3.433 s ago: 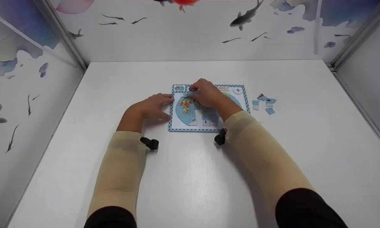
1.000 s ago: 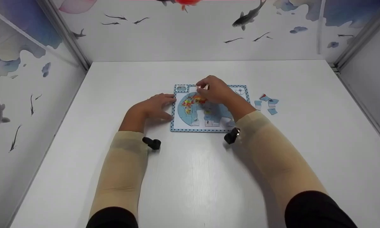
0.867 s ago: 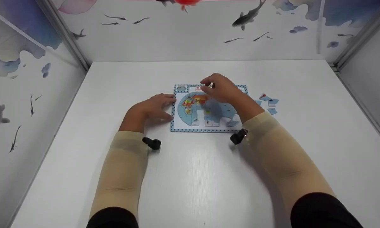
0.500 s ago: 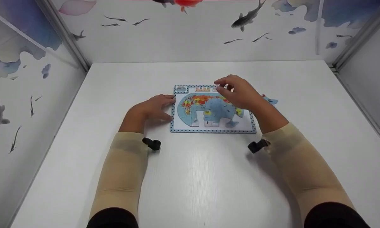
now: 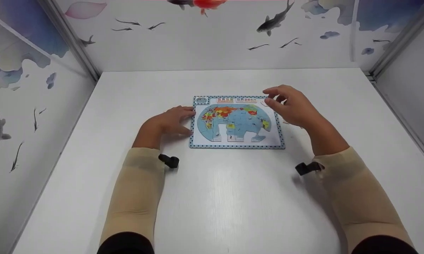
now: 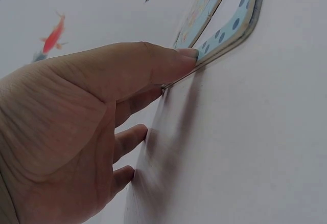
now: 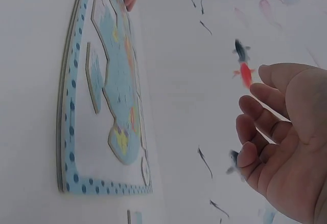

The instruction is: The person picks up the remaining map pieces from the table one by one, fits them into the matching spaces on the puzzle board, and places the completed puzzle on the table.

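A world-map jigsaw board (image 5: 277, 141) with a dotted blue border lies flat on the table. Pieces fill much of its map (image 5: 245, 120), while white gaps show along the lower part. Against the board's left edge rests my left hand (image 5: 167, 121), fingers spread; in the left wrist view its thumb (image 6: 176, 65) touches the border. My right hand (image 5: 293, 104) hovers over the upper right corner, its fingers loosely bent. Nothing lies between those fingers in the right wrist view, where the hand (image 7: 286, 137) is apart from the board (image 7: 71, 147).
Beside the board's right edge, one loose jigsaw piece (image 7: 136, 217) shows at the bottom of the right wrist view. My right hand and wrist hide most of that area from the head view. White walls (image 5: 204, 46) painted with fish enclose the table's back and sides.
My right hand has left the printed labels along the board's top and moved right, uncovering them and the map. It now blocks the loose pieces from view. The left hand stays put.
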`<state>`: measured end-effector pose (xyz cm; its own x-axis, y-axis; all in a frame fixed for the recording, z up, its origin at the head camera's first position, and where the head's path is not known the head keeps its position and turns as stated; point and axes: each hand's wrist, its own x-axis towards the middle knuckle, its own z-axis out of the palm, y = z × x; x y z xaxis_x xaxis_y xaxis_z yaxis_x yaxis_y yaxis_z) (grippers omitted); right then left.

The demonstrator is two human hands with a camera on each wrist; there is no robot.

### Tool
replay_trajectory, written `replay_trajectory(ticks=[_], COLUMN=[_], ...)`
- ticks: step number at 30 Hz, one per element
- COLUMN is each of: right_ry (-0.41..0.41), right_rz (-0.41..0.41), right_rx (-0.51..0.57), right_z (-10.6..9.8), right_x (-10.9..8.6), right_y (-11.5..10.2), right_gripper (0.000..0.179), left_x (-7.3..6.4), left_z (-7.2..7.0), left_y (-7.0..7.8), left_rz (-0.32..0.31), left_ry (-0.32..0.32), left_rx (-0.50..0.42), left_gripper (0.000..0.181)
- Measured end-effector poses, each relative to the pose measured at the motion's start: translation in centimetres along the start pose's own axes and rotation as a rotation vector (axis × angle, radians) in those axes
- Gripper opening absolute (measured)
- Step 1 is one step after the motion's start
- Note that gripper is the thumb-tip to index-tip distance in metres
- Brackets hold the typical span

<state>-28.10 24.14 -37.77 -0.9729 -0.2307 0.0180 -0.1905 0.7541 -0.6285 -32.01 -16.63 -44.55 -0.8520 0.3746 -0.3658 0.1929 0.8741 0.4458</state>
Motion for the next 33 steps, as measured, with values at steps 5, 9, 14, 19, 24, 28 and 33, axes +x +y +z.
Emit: replay_trajectory(ticks=[5, 9, 14, 19, 24, 28, 33], right_ry=[0.015, 0.029, 0.041, 0.031, -0.001, -0.009, -0.039], right_rz=[0.059, 0.096, 0.119, 0.126, 0.159, 0.19, 0.215], right_rx=[-0.042, -0.053, -0.073, -0.078, -0.072, -0.069, -0.067], right_z=[-2.3, -3.5, -4.5, -4.7, -4.8, -5.0, -5.0], right_x=[-1.1, -2.1, -2.7, -2.6, -2.4, -2.3, -2.1], right_y=[2.1, 3.9, 5.8, 6.8, 7.5, 8.1, 9.2], right_gripper=[0.056, 0.058, 0.062, 0.065, 0.064, 0.062, 0.064], left_x=[0.1, 0.1, 0.1, 0.1, 0.1, 0.1, 0.1], left_z=[0.0, 0.0, 0.0, -0.1, 0.0, 0.1, 0.1], left_y=[0.0, 0.1, 0.1, 0.1, 0.1, -0.1, -0.2], left_rz=[0.01, 0.014, 0.008, -0.001, -0.005, -0.015, -0.021], left_ry=[0.006, -0.001, -0.012, -0.015, -0.014, -0.008, -0.007], left_rx=[0.013, 0.015, 0.016, 0.025, 0.019, 0.01, 0.007], left_gripper=[0.085, 0.085, 0.085, 0.086, 0.086, 0.086, 0.086])
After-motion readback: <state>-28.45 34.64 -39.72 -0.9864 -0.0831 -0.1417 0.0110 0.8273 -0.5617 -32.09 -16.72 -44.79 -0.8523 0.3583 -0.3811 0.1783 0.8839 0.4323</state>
